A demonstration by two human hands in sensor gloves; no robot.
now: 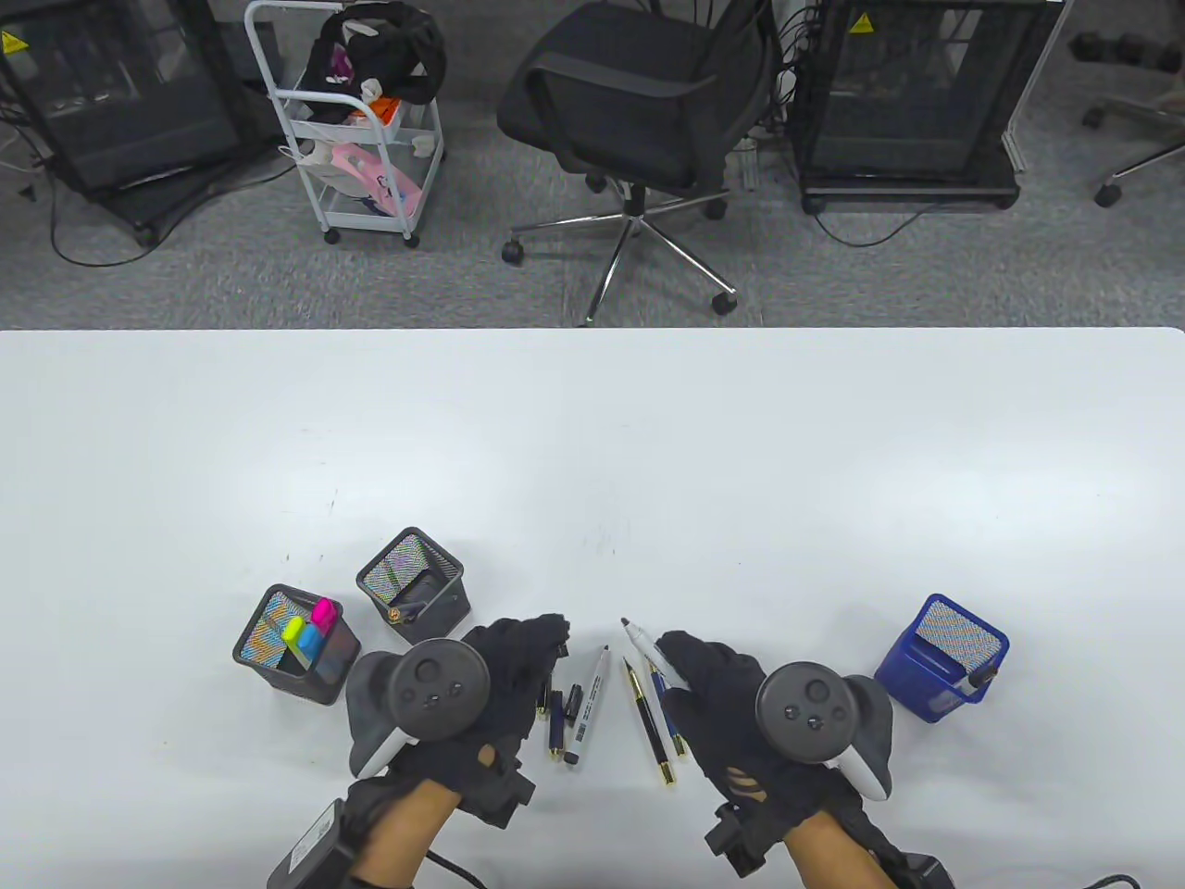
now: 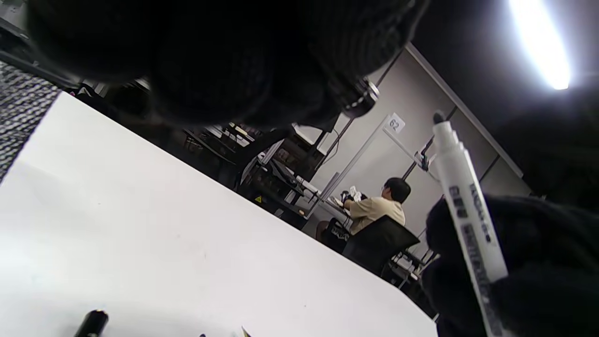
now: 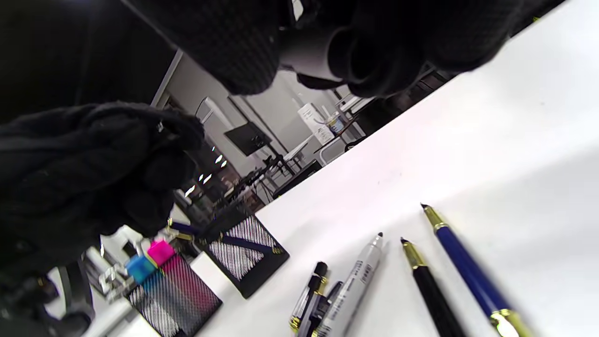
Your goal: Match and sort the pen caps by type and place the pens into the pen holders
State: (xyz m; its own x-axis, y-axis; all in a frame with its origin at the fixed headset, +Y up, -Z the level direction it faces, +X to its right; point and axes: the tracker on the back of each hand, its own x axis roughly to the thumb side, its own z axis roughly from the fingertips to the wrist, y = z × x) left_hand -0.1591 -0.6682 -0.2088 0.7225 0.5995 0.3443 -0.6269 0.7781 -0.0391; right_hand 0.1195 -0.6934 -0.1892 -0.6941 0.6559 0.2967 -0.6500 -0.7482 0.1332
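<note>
My right hand (image 1: 680, 662) grips an uncapped white marker (image 1: 645, 647) with its tip pointing up and left; the left wrist view shows this marker (image 2: 468, 220) upright in the black glove. My left hand (image 1: 542, 648) is curled beside it, and a small dark cap (image 2: 358, 96) with a metal rim sticks out of its fingers. Between the hands lie another white marker (image 1: 588, 706), a black pen (image 1: 650, 724), a blue pen (image 1: 668, 718) and dark blue caps (image 1: 556, 718). The right wrist view shows the same black pen (image 3: 433, 290) and blue pen (image 3: 470, 276).
Two black mesh holders stand left of my left hand: one (image 1: 268, 648) with coloured highlighters, the other (image 1: 435, 579) with a pen inside. A blue mesh holder (image 1: 912, 671) with a marker stands at the right. A person sits far off (image 2: 376, 208).
</note>
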